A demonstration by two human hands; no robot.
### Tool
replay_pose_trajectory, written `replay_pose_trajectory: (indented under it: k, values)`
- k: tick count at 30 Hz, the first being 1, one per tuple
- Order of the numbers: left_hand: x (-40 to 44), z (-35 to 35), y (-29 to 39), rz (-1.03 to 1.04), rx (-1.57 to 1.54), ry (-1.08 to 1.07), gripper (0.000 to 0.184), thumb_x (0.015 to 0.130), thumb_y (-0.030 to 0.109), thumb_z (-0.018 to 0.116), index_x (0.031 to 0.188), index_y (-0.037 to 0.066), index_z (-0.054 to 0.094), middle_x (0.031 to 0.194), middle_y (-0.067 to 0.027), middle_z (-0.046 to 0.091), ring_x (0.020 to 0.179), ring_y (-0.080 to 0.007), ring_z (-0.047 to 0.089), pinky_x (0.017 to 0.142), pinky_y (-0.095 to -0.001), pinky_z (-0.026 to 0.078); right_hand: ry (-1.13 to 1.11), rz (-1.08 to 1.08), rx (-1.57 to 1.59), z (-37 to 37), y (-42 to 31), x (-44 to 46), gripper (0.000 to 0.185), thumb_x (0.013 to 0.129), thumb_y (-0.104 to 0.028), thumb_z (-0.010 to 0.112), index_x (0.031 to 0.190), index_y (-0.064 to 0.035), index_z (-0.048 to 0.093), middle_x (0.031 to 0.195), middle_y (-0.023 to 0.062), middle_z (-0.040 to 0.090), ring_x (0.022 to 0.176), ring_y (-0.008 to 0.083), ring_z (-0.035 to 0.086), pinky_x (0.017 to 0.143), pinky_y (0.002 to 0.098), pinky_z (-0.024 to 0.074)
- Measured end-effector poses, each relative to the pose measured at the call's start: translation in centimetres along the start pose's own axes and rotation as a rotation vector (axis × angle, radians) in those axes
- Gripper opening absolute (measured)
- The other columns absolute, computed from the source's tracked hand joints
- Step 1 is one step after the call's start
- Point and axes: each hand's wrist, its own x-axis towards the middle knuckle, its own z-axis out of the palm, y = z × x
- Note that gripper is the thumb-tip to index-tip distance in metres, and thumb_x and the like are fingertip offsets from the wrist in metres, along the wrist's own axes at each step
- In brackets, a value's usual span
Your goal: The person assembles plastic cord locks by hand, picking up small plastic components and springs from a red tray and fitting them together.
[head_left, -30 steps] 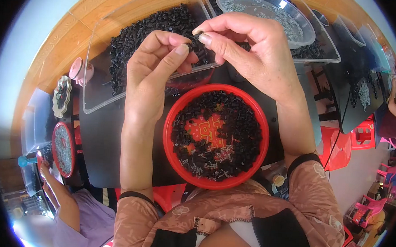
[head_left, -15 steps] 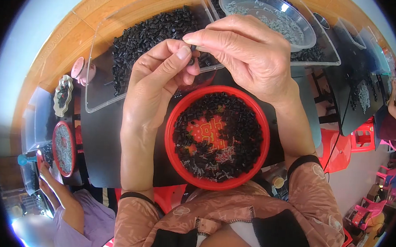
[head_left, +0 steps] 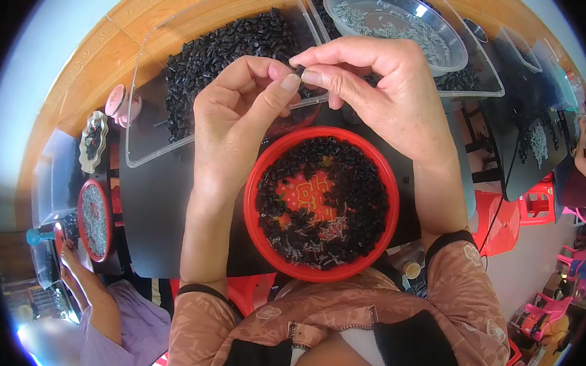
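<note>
Above the far rim of a red basin, my left hand and my right hand meet fingertip to fingertip. Both are closed in a pinch on one small black plastic part, mostly hidden by the thumbs and fingers. Loose black plastic pieces ring the basin's inside, and small metal springs lie among them near my side. The basin's printed red-and-yellow bottom shows in the middle.
Behind my hands stands a clear bin heaped with black pieces. A clear bowl of springs rests at the far right. To the left are a spring-filled red tray and a co-worker's arm. Red stools stand at right.
My hands have shifted slightly right and down. My right thumb now shows pressed towards the left fingertips, and the right hand has turned; the black part is more hidden.
</note>
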Motion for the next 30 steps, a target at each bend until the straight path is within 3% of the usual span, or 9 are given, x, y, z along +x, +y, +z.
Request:
replay_pose_trajectory:
  k: [8, 17, 23, 30]
  values:
    - [-0.11, 0.28, -0.18, 0.033, 0.033, 0.009, 0.01, 0.09, 0.009, 0.064, 0.095, 0.0, 0.061, 0.083, -0.0025, 0.063, 0.074, -0.0069, 0.057, 0.068, -0.02, 0.045, -0.033, 0.085, 0.092, -0.2, -0.13, -0.09, 0.013, 0.086, -0.007, 0.066, 0.095, 0.0006, 0.07, 0.064, 0.0067, 0.063, 0.056, 0.0098, 0.059, 0.053, 0.0245, 0.0473]
    - [-0.17, 0.41, -0.57, 0.049, 0.07, 0.035, 0.011, 0.09, 0.011, 0.064, 0.098, 0.003, 0.062, 0.084, -0.0019, 0.064, 0.075, -0.007, 0.059, 0.068, -0.0201, 0.045, -0.027, -0.013, -0.07, -0.46, -0.15, -0.19, 0.014, 0.083, -0.007, 0.066, 0.094, 0.0025, 0.068, 0.07, 0.0097, 0.065, 0.064, 0.0111, 0.063, 0.057, 0.0257, 0.0489]
    - [0.41, 0.21, -0.64, 0.004, -0.131, 0.037, 0.018, 0.089, 0.003, 0.062, 0.107, 0.0, 0.059, 0.091, -0.006, 0.065, 0.08, -0.011, 0.061, 0.073, -0.0233, 0.049, -0.013, 0.138, 0.058, -0.78, -0.82, 0.09, 0.016, 0.085, -0.008, 0.065, 0.094, 0.0048, 0.067, 0.074, 0.0074, 0.067, 0.068, 0.0104, 0.064, 0.06, 0.0237, 0.0504]
    - [0.39, 0.16, -0.84, 0.025, -0.165, 0.0, 0.025, 0.089, 0.001, 0.061, 0.113, 0.001, 0.054, 0.09, -0.0082, 0.066, 0.082, -0.0126, 0.062, 0.075, -0.0247, 0.05, -0.066, 0.138, 0.184, -0.41, -0.25, 0.11, 0.016, 0.086, -0.007, 0.064, 0.096, 0.0054, 0.066, 0.081, 0.0079, 0.068, 0.073, 0.0099, 0.064, 0.064, 0.0227, 0.051]
